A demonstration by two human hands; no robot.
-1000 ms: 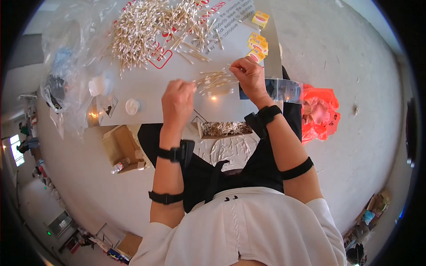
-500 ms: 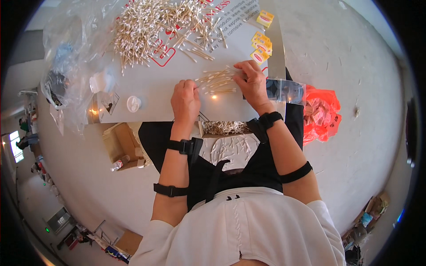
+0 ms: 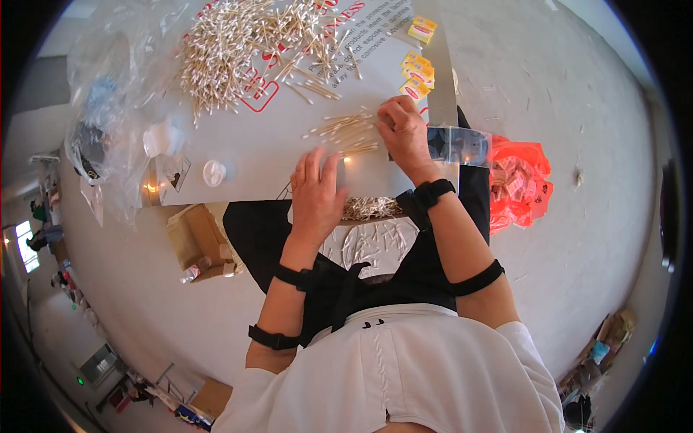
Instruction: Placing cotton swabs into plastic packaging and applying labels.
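A small bunch of cotton swabs (image 3: 345,131) lies on the grey tabletop (image 3: 267,155), roughly side by side. My right hand (image 3: 404,137) is at their right end with its fingers curled closed; whatever is between the fingertips is hidden. Over the table's near edge, just below the bunch, my left hand (image 3: 316,191) has its fingers stretched out and holds nothing. Farther off to the left spreads a large heap of cotton swabs (image 3: 224,58), with several loose ones trailing from it toward the bunch.
Small yellow packets (image 3: 419,72) lie at the table's right side. A round white container (image 3: 214,172) and clear plastic bags (image 3: 119,130) are on the left. Below the edge sit a box of swabs (image 3: 369,208), a cardboard box (image 3: 195,238) and a red bag (image 3: 521,184).
My left hand has left the left end of the small bunch, moved toward me and a little right, and its fingers have opened. My right hand stays closed near the bunch's right end.
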